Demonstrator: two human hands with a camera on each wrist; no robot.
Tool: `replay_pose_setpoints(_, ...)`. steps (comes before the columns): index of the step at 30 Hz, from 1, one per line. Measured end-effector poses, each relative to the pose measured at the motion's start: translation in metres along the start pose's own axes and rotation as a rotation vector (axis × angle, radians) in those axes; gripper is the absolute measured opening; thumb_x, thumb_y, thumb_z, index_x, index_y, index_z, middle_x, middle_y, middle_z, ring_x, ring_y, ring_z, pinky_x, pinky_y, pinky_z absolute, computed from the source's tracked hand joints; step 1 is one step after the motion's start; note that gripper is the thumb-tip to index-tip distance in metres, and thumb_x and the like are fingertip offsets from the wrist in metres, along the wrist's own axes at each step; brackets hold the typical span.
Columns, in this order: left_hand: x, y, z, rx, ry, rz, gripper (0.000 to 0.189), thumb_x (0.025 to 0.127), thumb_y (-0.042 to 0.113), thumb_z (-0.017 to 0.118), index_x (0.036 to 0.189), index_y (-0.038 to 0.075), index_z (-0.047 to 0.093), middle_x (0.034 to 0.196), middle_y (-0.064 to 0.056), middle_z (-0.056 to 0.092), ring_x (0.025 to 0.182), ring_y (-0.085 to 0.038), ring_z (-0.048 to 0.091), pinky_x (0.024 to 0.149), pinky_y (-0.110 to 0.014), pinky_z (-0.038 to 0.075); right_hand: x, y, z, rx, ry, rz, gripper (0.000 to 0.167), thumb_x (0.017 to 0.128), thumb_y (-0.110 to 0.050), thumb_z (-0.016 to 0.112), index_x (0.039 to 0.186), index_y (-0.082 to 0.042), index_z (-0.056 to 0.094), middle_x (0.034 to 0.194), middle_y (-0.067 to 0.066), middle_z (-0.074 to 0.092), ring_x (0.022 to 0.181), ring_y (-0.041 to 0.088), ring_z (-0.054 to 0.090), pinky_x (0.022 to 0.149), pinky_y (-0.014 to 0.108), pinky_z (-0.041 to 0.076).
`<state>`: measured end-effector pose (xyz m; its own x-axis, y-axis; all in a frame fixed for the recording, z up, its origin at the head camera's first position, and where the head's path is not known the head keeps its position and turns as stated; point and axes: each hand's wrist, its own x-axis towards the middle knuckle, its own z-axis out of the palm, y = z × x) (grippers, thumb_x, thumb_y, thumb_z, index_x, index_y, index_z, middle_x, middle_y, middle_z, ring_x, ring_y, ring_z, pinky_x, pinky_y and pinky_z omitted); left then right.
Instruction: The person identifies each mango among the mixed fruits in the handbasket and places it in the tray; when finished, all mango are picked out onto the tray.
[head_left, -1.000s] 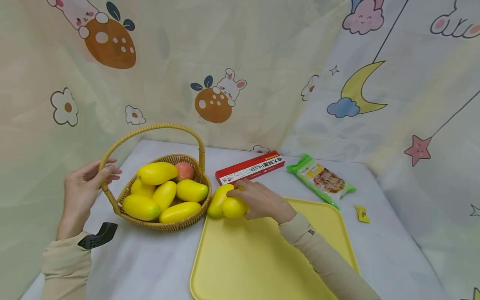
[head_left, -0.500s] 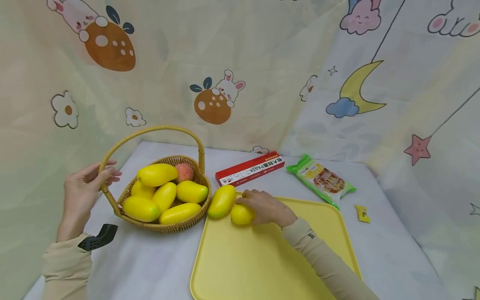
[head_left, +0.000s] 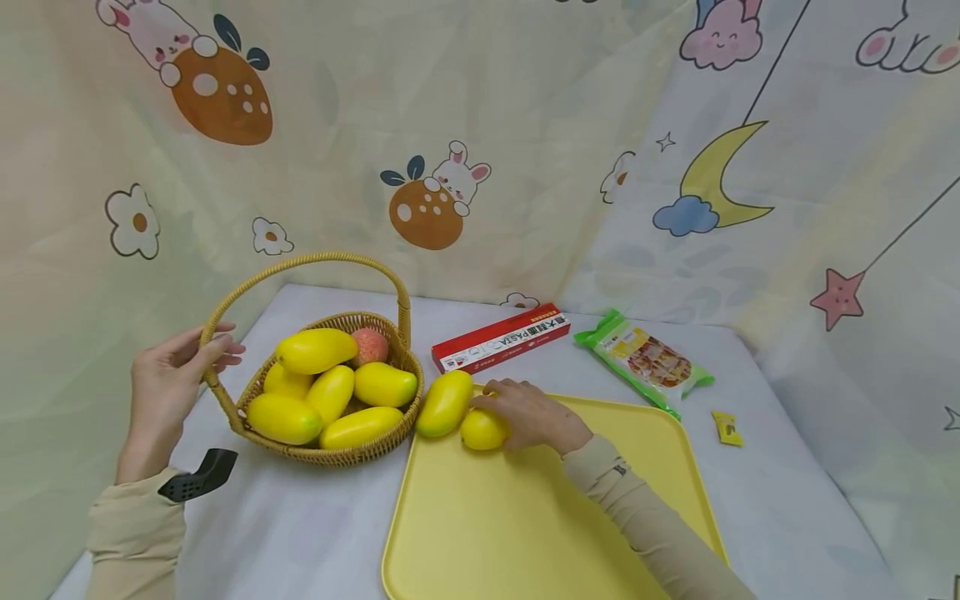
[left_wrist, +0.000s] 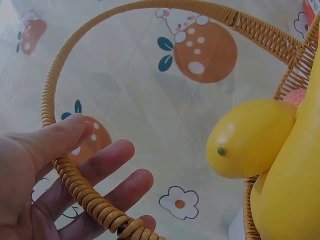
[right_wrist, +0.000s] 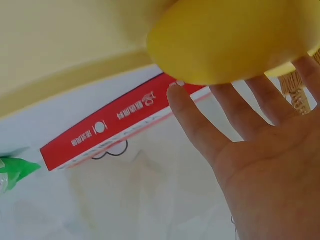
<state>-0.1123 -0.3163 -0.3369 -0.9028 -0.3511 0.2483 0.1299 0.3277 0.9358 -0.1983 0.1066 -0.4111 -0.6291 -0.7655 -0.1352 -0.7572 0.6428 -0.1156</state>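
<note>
In the head view, my left hand (head_left: 168,375) is at the left side of the wicker basket (head_left: 341,454), with its handle (left_wrist: 90,195) running between thumb and fingers in the left wrist view. Several yellow mangoes (head_left: 317,350) and one reddish peach (head_left: 370,346) fill this basket. Over the yellow tray (head_left: 517,517), near its far left corner, my right hand (head_left: 528,417) holds a mango (head_left: 483,429) by its far side. Its fingertips meet the fruit's skin in the right wrist view; the thumb is hidden. Another mango (head_left: 446,403) lies between that one and the basket.
Behind the tray lies a red pasta box (head_left: 501,337). Right of it is a green-edged food packet (head_left: 645,358), with a small yellow wrapped piece (head_left: 727,428) farther right. A printed cloth (head_left: 525,167) hangs behind the white table (head_left: 300,525).
My right hand has moved the mango a little right and nearer, away from the other mango, then stayed still over the last half second. The left hand keeps its place at the handle.
</note>
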Motion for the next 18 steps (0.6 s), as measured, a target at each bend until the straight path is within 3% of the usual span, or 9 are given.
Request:
replay_pose_setpoints(10, -0.001, -0.001, -0.001, -0.054, -0.005, 0.006, 0.028, 0.092, 0.015, 0.064, 0.118, 0.006, 0.067, 0.079, 0.012, 0.072, 0.070, -0.002, 0.069, 0.068, -0.009, 0.051, 0.010, -0.005, -0.028, 0.003, 0.020, -0.006, 0.064, 0.074, -0.024, 0.083, 0.132, -0.017, 0.057, 0.134, 0.006, 0.053, 0.120, 0.024, 0.051, 0.100, 0.042, 0.046)
replay_pose_setpoints(18, 0.000, -0.001, 0.001, -0.019, -0.005, 0.006, 0.030, 0.093, 0.017, 0.064, 0.120, 0.006, 0.066, 0.079, 0.014, 0.072, 0.070, -0.003, 0.069, 0.068, -0.009, 0.051, 0.042, -0.029, -0.056, 0.026, 0.054, -0.071, 0.058, 0.078, -0.023, 0.080, 0.131, -0.018, 0.058, 0.129, 0.003, 0.056, 0.111, 0.019, 0.054, 0.096, 0.034, 0.049)
